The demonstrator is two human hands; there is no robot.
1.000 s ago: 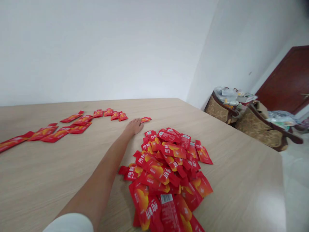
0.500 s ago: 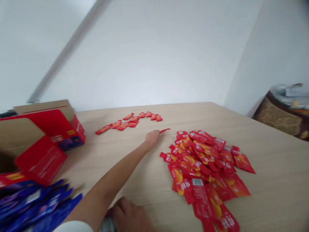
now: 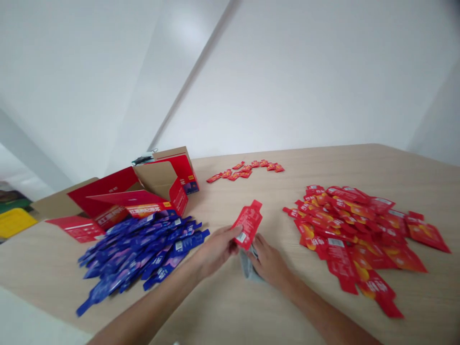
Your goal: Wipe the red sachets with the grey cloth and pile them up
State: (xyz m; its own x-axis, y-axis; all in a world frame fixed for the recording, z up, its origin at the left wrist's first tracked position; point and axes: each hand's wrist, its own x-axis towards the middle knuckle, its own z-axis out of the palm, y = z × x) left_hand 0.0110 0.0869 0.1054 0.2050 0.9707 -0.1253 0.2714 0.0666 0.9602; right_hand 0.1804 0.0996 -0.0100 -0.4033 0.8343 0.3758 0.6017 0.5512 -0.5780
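Note:
My left hand (image 3: 214,248) pinches a red sachet (image 3: 247,224) at its lower end and holds it upright above the wooden table (image 3: 223,306). Beside it, my right hand (image 3: 269,261) rests on a grey cloth (image 3: 247,264), fingers curled around the cloth right below the sachet. A big heap of red sachets (image 3: 355,230) lies to the right of my hands. A heap of blue sachets (image 3: 140,251) lies to the left.
An open red and brown cardboard box (image 3: 143,191) stands at the back left behind the blue heap. A short row of red sachets (image 3: 246,170) lies far back on the table. White walls surround the table. A yellow object (image 3: 12,221) sits at the far left.
My left hand pulled back from the far side of the table with a red sachet in it. My right hand came up beside it. The view swung left, showing the box and blue heap.

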